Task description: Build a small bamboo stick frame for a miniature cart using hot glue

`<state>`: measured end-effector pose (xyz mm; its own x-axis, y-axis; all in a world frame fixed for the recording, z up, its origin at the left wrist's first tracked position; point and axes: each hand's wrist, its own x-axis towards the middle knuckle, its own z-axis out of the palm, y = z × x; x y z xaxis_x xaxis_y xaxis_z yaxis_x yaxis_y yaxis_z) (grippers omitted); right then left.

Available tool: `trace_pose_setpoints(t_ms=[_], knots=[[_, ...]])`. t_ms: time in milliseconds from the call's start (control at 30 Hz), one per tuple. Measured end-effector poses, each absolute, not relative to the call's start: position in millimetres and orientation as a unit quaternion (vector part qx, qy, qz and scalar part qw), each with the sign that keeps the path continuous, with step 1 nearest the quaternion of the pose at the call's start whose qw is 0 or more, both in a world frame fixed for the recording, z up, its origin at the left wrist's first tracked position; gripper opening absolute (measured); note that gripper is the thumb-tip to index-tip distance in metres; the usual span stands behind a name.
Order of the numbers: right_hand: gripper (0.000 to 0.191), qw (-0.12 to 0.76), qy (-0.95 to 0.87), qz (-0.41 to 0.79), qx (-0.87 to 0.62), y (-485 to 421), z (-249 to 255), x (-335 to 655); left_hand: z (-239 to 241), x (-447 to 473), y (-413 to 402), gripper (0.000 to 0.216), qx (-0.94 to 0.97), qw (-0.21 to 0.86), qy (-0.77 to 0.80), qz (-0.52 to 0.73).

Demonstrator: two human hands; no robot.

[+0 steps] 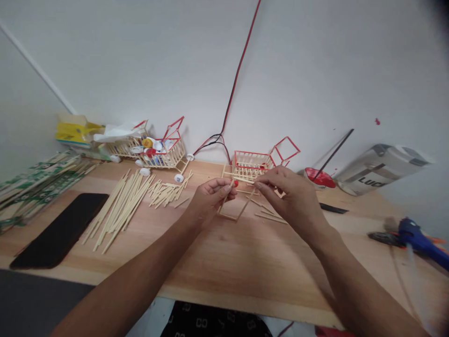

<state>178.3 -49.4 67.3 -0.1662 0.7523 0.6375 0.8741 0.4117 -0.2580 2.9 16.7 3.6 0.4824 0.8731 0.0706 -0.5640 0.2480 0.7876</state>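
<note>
My left hand [214,195] is closed on one side of a small four-sided stick frame [228,216], made of thin pale wooden sticks. A small red spot [236,183] shows at its fingertips; whether it is paint or a separate piece I cannot tell. Pinched at the frame's upper right corner, the thumb and forefinger of my right hand [296,196] meet the end of the top stick. The frame is held tilted over the table [210,262]. Just behind my hands stands a stick basket [245,159] with a red rim and a red-edged handle.
Long sticks [117,210] and short cut sticks [170,192] lie left. A black phone [63,229] is at far left. Behind stands a cart filled with bottle caps [157,152]. To the right are a red paint cup [320,179], a container [380,171] and a blue glue gun [419,241].
</note>
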Motion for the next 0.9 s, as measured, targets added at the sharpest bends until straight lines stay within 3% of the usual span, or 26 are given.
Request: trace_pose_setpoints(t_ms=[900], knots=[[0.012, 0.372, -0.753, -0.078, -0.537, -49.2, 66.2, 175.7, 4.7, 2.0, 17.0, 0.024, 0.409, 0.754, 0.189, 0.478]])
